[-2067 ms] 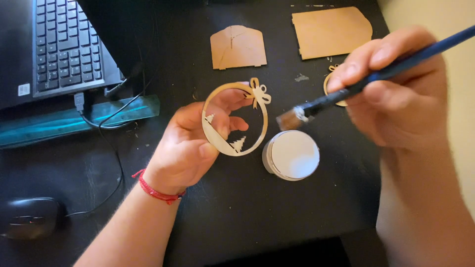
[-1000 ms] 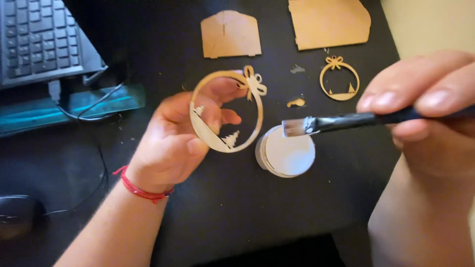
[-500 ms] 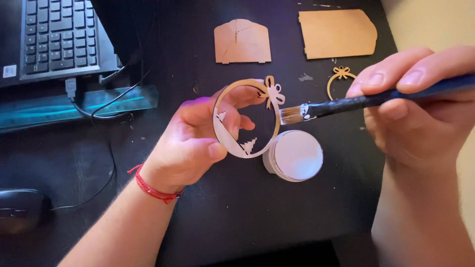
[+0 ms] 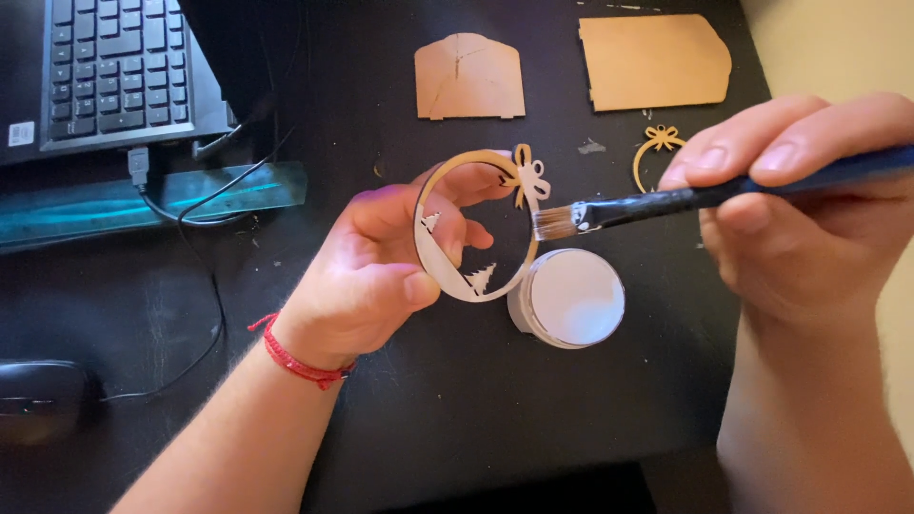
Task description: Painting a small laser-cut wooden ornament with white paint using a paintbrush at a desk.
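Warm, even light fell on the black matte tabletop (image 4: pixel 457 409), shadows soft. A pale glare sat on the round white paint pot (image 4: pixel 568 297) beside it; focus held sharp throughout.

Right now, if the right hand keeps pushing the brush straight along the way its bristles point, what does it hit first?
Probably the ring ornament held in the left hand: the brush in the right hand aims at its bow edge, though depth is unclear.

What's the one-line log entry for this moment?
left hand: holds ring ornament | right hand: holds paintbrush, bristles at ornament's bow | white paint pot: below
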